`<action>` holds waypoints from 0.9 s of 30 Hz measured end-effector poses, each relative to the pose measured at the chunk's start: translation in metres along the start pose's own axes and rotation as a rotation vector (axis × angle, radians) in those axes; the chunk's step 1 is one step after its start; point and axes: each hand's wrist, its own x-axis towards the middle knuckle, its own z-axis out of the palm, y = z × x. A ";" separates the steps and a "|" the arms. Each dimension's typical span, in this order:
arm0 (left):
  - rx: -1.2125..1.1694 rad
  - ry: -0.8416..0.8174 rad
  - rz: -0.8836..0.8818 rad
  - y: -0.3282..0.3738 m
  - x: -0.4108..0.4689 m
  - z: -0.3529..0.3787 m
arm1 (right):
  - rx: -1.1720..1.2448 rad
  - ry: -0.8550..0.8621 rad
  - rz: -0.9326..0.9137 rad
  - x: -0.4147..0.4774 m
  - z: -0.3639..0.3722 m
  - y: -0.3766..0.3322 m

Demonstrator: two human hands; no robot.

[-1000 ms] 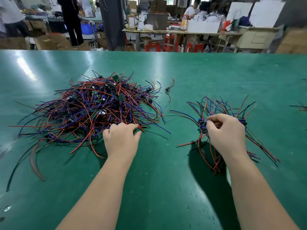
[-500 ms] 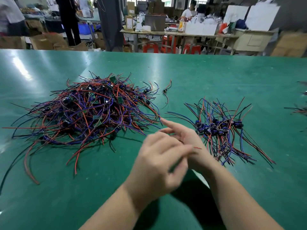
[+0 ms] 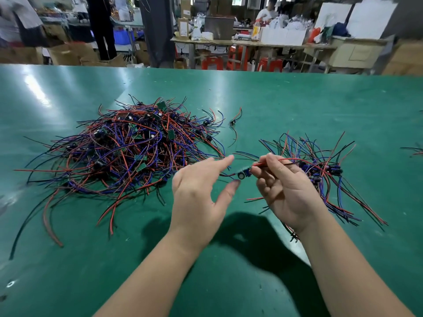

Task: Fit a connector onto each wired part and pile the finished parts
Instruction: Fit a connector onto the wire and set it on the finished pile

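Split the hands apart since half a second back, when stacked over each other mid-desk; now got the left hand (image 3: 199, 191) loose and spread, gripping nothing, forefinger and thumb just short of the wired part (image 3: 243, 174). Got the right hand (image 3: 286, 191) pinching that part's red and black leads between thumb and forefinger, palm turned up, other fingers lightly curled. Leaves the little blue board hanging just left of those fingertips, in the gap between both hands, above the near middle of the desk (image 3: 297, 106). Probably held by the leads like that to keep the board end free for the left hand to grab and work on. Can't make out any connector on it, too blurry. Keeps the big unsorted tangle (image 3: 128, 147) toward the desk's left edge and the smaller pile (image 3: 320, 165) just behind the right hand, presumably for short reaches both ways.
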 end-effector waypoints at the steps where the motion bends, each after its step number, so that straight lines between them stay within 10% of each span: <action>1: -0.048 -0.022 -0.007 0.000 -0.001 0.001 | 0.026 -0.012 0.030 -0.001 0.001 0.001; 12: -1.222 -0.505 -0.799 0.022 0.006 -0.009 | -0.011 -0.076 -0.019 -0.001 -0.001 0.000; 27: -1.055 -0.419 -1.010 0.015 0.009 -0.005 | -0.377 -0.035 -0.062 -0.001 0.000 0.009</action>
